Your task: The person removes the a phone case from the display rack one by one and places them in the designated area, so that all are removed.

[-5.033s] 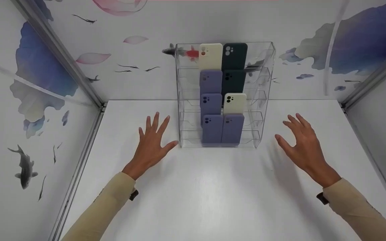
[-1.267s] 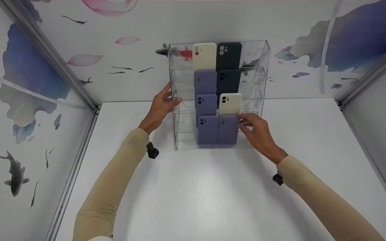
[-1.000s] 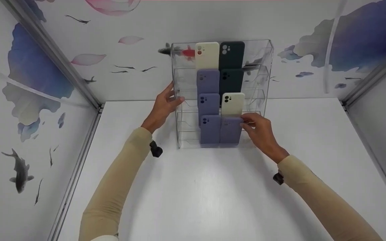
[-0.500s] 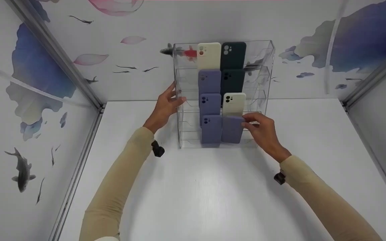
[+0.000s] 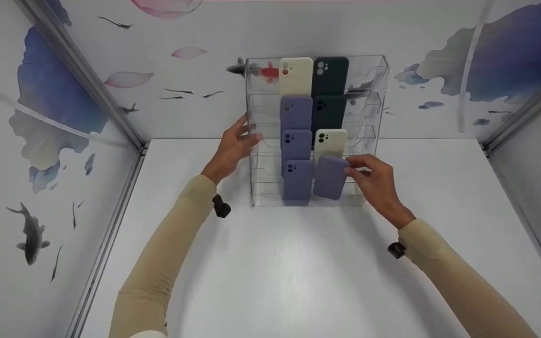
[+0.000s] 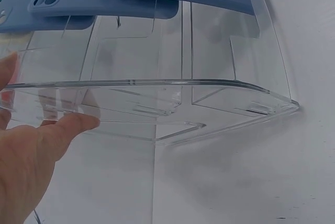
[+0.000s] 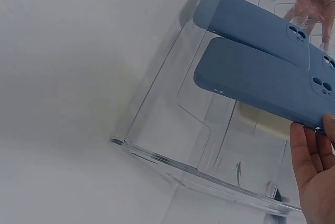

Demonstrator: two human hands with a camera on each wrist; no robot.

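A clear acrylic display rack (image 5: 266, 191) stands on the white table against the back wall, with phone cases in two columns on its tiers. My left hand (image 5: 230, 152) holds the rack's left side wall, the thumb at the front and the fingers partly hidden behind; in the left wrist view, the hand (image 6: 31, 156) is at the rack's edge. Between thumb and fingers, my right hand (image 5: 379, 185) pinches the upper right edge of a purple phone case (image 5: 329, 178). That case tilts, lifted off the bottom tier. Beside it, another purple case (image 5: 297, 183) stays in its slot.
Higher tiers bear a cream case (image 5: 330, 142), two dark green cases (image 5: 329, 76), another cream case (image 5: 296, 76) and more purple cases (image 5: 296, 111). The white table (image 5: 284, 272) extends in front. Printed panels with metal frame posts (image 5: 80, 77) enclose both sides and the back.
Both hands have come in from the table's sides to the rack. Since then the right hand has pinched the bottom-right purple case, raised it from its slot and tilted it; the left hand stays put.
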